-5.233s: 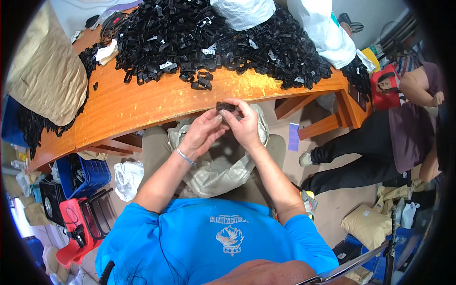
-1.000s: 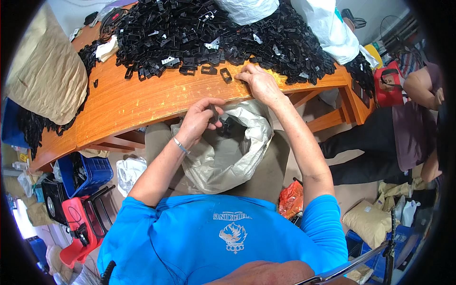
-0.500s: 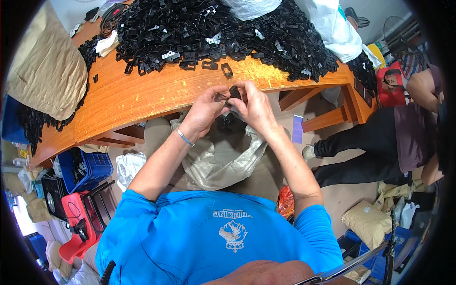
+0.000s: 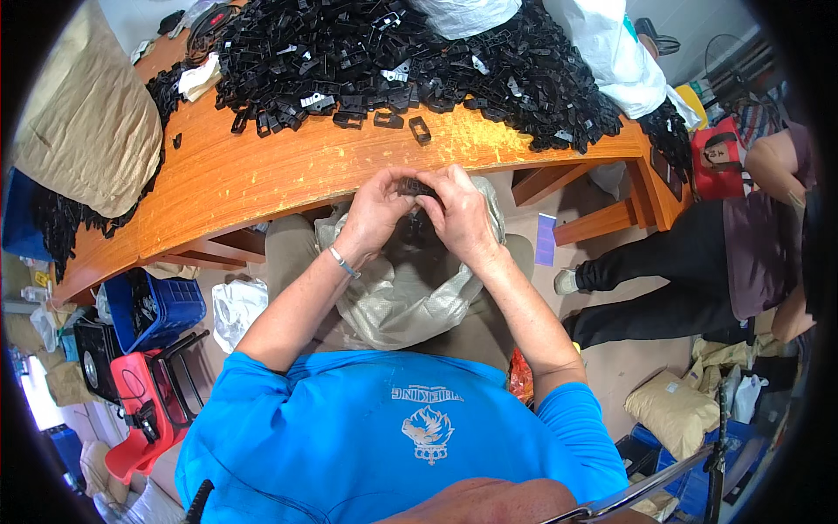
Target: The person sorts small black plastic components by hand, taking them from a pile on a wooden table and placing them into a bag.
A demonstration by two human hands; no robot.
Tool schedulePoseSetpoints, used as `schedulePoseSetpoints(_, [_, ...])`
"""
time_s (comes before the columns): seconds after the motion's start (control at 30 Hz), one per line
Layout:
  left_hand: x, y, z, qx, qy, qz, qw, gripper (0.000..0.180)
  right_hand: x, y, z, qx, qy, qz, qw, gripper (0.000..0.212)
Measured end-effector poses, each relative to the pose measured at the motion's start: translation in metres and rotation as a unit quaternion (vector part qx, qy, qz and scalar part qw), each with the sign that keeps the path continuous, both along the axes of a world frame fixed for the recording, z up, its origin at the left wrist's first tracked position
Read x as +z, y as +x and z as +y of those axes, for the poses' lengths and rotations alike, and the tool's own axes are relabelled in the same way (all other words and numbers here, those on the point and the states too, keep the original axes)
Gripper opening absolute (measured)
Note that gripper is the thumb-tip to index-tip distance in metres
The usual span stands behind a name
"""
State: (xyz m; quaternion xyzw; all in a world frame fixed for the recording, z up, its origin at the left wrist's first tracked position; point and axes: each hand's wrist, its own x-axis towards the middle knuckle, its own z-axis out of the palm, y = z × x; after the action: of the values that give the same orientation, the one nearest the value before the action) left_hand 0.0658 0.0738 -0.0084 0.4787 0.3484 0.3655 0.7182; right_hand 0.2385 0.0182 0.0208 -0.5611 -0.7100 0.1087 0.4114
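Note:
My left hand (image 4: 379,211) and my right hand (image 4: 459,217) meet just off the near edge of the table. Between their fingertips is a small black plastic part (image 4: 414,187), mostly hidden by the fingers, and both hands are closed on it. Under them, an open pale woven sack (image 4: 397,314) lies across my lap, with dark pieces showing in its mouth. Close to the table's edge lies a loose black rectangular frame piece (image 4: 420,130). Another such piece (image 4: 388,120) rests at the front of a big heap of black plastic parts (image 4: 349,61).
The wooden table (image 4: 262,179) curves across in front of me. A tan sack (image 4: 83,122) stands at its left, a white sack (image 4: 607,57) at its right. A blue crate (image 4: 153,310) and red chair (image 4: 144,410) are lower left. Another person's dark-trousered legs (image 4: 655,271) are at the right.
Both hands have lowered slightly toward the sack and drawn closer around the black part, which stood more upright and visible before. The pieces on the table look unmoved.

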Motion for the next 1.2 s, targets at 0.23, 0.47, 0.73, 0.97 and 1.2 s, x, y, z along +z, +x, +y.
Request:
schedulePoseSetpoints(0.23, [-0.009,0.000,0.000,0.006,0.043,-0.006,0.999,0.040,-0.005,0.004,0.005,0.018,0.007,0.023,1.000,0.037])
schedulePoseSetpoints(0.47, [0.004,-0.004,-0.009,-0.005,0.003,-0.068,0.998,0.048,-0.007,0.000,-0.002,0.013,-0.016,-0.005,1.000,0.036])
schedulePoseSetpoints(0.73, [-0.005,-0.014,-0.022,-0.005,-0.029,0.005,1.000,0.042,-0.024,-0.016,-0.023,0.008,-0.085,0.071,0.994,0.043])
schedulePoseSetpoints(0.97, [-0.046,-0.038,-0.034,-0.049,-0.003,0.062,0.997,0.029,-0.034,0.013,-0.011,0.119,-0.143,0.063,0.980,0.028])
schedulePoseSetpoints(1.2, [0.003,-0.006,-0.002,-0.008,0.409,0.237,0.881,0.019,-0.022,0.068,0.101,-0.091,-0.050,-0.019,0.994,0.020])
